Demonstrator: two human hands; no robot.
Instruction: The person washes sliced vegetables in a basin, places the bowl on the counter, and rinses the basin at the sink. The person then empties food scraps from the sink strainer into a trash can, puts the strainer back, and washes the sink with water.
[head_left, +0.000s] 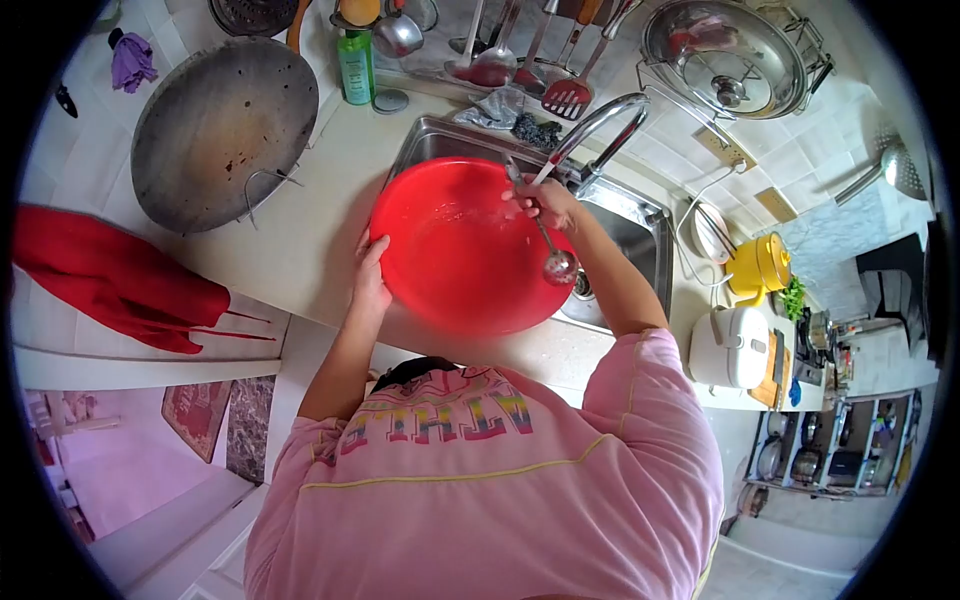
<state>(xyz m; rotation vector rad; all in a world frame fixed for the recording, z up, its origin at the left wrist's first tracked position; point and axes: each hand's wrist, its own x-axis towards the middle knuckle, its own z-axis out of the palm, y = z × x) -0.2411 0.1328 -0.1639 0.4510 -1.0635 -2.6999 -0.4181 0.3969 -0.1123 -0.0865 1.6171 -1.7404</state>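
The red basin (455, 265) sits in the middle of the frame, tilted slightly and covering the left part of the sink (645, 240), its near edge reaching over the counter (300, 230). At its left rim the left hand (371, 280) has its grip pinching the wall, thumb on top; the fingers underneath are hidden. The right hand (548, 205), right of centre, has its grip closed round the handle of the ladle (561, 267), whose bowl hangs over the basin's right edge; whether the two touch cannot be told. Just above that hand the tap (577, 130) arches down, and a pale streak below its spout looks like running water. Glints inside the basin suggest wetness, though the depth is unclear. To handle this well, the ladle's bowl should be turned inward, so that drips land in the basin rather than on the counter or down the forearm. Bringing the bowl itself under the spout, at a slant, would wet both faces with less splash than a flat, upward-facing hollow. The left grip needs to be firm, since a wet plastic rim can slip and the basin may tip if knocked; a loose wrist on the right helps the handle clear the spout.
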